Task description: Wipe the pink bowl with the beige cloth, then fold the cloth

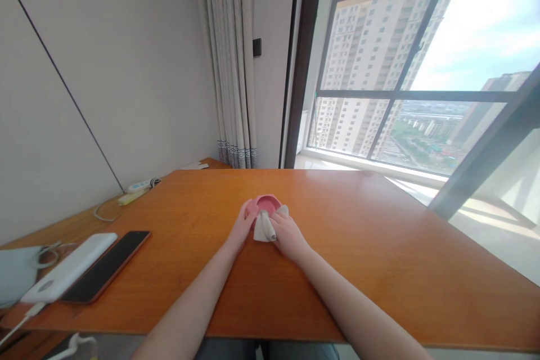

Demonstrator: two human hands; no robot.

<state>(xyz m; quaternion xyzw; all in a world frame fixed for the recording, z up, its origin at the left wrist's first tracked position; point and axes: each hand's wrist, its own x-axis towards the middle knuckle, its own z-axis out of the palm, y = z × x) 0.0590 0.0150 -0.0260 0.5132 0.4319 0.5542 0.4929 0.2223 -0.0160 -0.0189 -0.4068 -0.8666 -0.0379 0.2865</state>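
Observation:
A small pink bowl (267, 202) stands near the middle of the orange wooden table (379, 247). My left hand (242, 226) is wrapped round the bowl's left side. A pale grey-white cloth (262, 227) is pressed against the bowl's near wall by my right hand (287, 234), which grips it. Part of the cloth also shows behind my right fingers. The inside of the bowl is mostly hidden from this angle.
At the table's left lie a black phone (105, 266), a white power bank (70, 268) with a cable, and a light blue item (17, 273). A power strip (141, 185) and a yellow object (131, 197) sit near the wall. A large window is on the right.

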